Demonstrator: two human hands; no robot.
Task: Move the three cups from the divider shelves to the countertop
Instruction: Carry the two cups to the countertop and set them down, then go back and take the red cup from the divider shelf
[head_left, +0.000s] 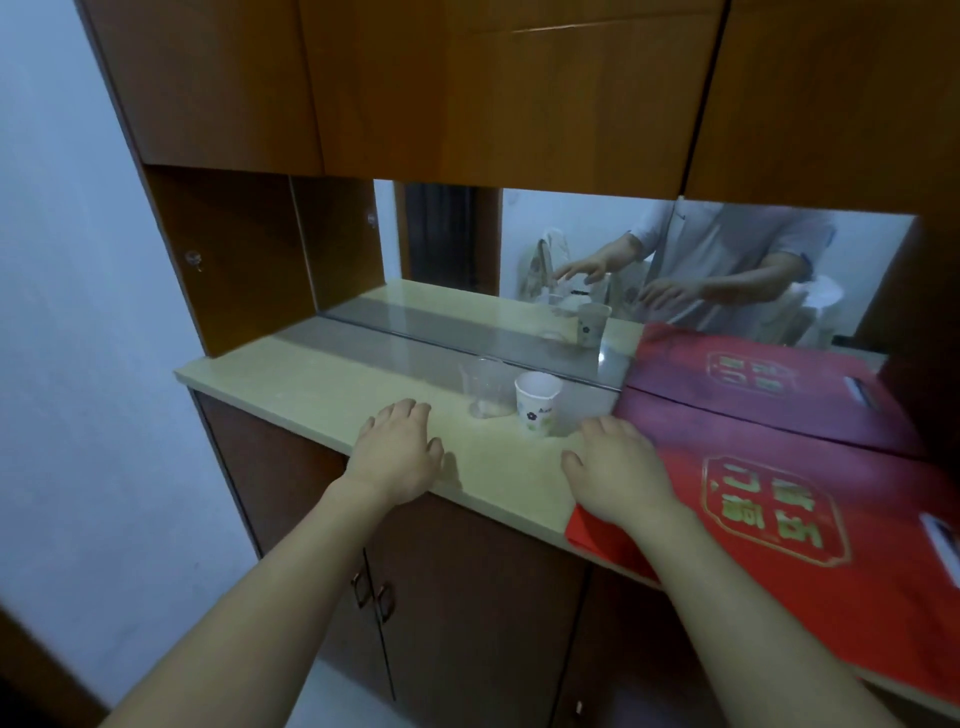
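Observation:
A white paper cup (538, 402) with a small flower print stands upright on the beige countertop (322, 384). Just left of it, almost touching, stands a clear plastic cup (487, 387). I see no third cup. My left hand (400, 449) rests palm down on the countertop near its front edge, left of the cups, fingers spread and holding nothing. My right hand (615, 475) hovers palm down just right of the paper cup, fingers apart and empty, over the edge of a red bag. No divider shelves are in view.
A red bag (769, 499) with gold characters covers the right part of the countertop. A mirror (519, 270) at the back reflects the cups, the bag and a person. Brown cabinet doors (467, 93) hang overhead; lower doors (374, 597) sit beneath. A pale wall (67, 312) stands left.

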